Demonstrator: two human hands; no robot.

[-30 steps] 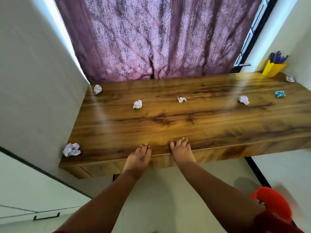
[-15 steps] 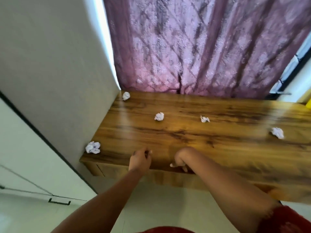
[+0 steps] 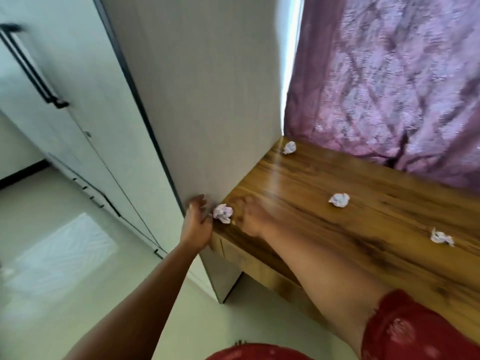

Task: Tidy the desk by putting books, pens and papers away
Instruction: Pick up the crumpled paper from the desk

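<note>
Crumpled paper ball (image 3: pixel 222 213) on glossy wooden desk (image 3: pixel 337 229) between spread-fingered left hand (image 3: pixel 196 224) and blurred, unreadable right hand (image 3: pixel 255 216).

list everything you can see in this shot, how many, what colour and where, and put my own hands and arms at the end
Crumpled paper balls: four, white with faint purple marks. One at the desk's near left corner, between the hands; one at the far left corner by the curtain; one mid-desk; one further right.
Desk: one, brown wood grain, right half of view.
Curtain: one, purple patterned, behind the desk.
Cabinet side panel: one, pale grey, against the desk's left end.
Wardrobe doors: white, with a black handle, far left.
Floor: pale tile, lower left.
Left hand: open, at the desk's corner beside the nearest ball.
Right hand: blurred, on the desk just right of that ball; grip unclear.
Sleeves: red, bottom edge.
</note>
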